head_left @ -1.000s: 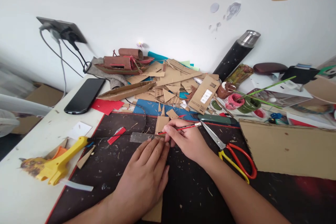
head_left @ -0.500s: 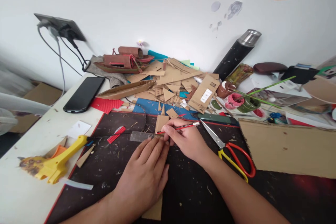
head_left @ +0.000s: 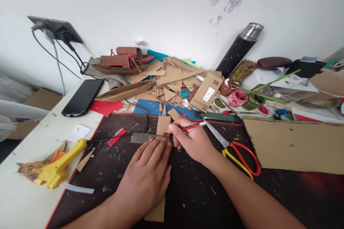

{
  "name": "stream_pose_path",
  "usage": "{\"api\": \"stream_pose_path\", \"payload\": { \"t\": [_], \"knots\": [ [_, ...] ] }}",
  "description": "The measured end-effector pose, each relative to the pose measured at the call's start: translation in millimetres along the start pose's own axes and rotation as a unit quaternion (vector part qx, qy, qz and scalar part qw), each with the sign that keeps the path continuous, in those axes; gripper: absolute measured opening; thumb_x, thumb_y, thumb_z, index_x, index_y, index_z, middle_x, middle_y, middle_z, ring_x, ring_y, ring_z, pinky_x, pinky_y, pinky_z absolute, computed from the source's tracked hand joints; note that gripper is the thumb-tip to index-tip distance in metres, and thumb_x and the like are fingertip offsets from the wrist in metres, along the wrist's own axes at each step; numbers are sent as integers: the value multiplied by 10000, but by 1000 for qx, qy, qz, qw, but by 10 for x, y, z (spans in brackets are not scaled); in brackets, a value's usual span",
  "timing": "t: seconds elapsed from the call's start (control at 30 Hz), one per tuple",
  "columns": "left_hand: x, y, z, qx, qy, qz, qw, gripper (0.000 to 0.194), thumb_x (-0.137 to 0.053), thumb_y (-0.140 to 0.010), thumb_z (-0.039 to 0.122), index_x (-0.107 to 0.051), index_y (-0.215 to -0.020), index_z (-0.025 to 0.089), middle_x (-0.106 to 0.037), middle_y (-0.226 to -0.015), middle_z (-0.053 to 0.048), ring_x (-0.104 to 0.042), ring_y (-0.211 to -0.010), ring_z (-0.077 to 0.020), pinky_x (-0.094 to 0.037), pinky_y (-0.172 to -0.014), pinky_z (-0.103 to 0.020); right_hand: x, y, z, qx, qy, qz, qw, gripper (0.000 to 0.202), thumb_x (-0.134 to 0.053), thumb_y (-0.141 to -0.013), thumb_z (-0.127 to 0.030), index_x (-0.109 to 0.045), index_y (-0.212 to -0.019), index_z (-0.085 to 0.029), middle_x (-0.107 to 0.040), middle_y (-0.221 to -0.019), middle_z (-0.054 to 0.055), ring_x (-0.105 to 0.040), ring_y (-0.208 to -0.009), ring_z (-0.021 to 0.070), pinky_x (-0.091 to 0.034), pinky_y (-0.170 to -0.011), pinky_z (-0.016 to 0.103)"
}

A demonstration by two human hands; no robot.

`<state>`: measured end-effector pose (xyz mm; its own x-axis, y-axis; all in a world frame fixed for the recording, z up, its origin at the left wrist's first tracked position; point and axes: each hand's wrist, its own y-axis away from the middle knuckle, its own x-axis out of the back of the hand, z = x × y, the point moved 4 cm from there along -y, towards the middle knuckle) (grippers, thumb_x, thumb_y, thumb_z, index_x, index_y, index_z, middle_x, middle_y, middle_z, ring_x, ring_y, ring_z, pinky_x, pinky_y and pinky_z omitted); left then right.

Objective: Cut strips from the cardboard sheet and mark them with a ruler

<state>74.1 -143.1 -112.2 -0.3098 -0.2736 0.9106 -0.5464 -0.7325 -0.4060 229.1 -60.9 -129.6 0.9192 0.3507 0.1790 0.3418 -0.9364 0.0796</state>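
Note:
My left hand lies palm down with fingers stretched out, its fingertips pressing a clear plastic ruler. Beneath the ruler and this hand runs a narrow cardboard strip, whose near end shows below the palm. A red and black pencil is gripped in my right hand, its tip against the strip just above the ruler's edge. Part of the ruler is hidden under my fingers. Right of that hand rest scissors with one red and one yellow handle, blades apart.
A yellow glue gun and a black phone lie at left. Cardboard scraps and model boats are heaped at the back. Paint jars, a black flask and a large cardboard sheet are at right.
The whole view has shifted slightly. My right hand, with the pencil, has moved a little to the right along the ruler, uncovering more of the strip. My left hand stays on the ruler.

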Motion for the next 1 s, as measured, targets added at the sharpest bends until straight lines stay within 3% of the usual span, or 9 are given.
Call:
{"api": "stream_pose_path", "payload": {
  "t": [0.33,0.5,0.7,1.0],
  "knots": [
    [15,-13,5,-7,-10,-10,1000,396,-499,-1052,201,-717,-1347,53,-768,-1346,-160,-673,-1249,-327,-517,-1104,-473,169,51,-45,6,94,47,994,355,-531,-1108,-448,-649,-843,-243,-519,-457,-66,-514,-422,146,-395,-510,276],
    [19,-15,6,-10,-13,-10,1000,401,-481,-1059,199,-717,-1350,54,-770,-1339,-158,-681,-1236,-328,-520,-1088,-472,175,31,-54,-2,12,66,998,396,-539,-1083,-537,-629,-846,-232,-549,-484,-64,-535,-425,136,-418,-494,255],
    [47,-12,17,-12,-12,4,1000,373,-487,-1055,185,-742,-1299,64,-798,-1266,-144,-704,-1166,-311,-543,-1023,-448,90,42,-64,-1,-77,26,997,467,-610,-1030,-648,-675,-889,-208,-620,-634,-35,-576,-500,117,-437,-497,235],
    [42,-14,7,-10,-5,7,1000,401,-497,-1045,182,-702,-1364,52,-780,-1293,-156,-684,-1188,-314,-531,-1024,-449,-13,63,-20,27,-28,-23,999,452,-573,-1089,-593,-781,-991,-204,-694,-776,2,-603,-604,128,-474,-592,258]
  ]
}}
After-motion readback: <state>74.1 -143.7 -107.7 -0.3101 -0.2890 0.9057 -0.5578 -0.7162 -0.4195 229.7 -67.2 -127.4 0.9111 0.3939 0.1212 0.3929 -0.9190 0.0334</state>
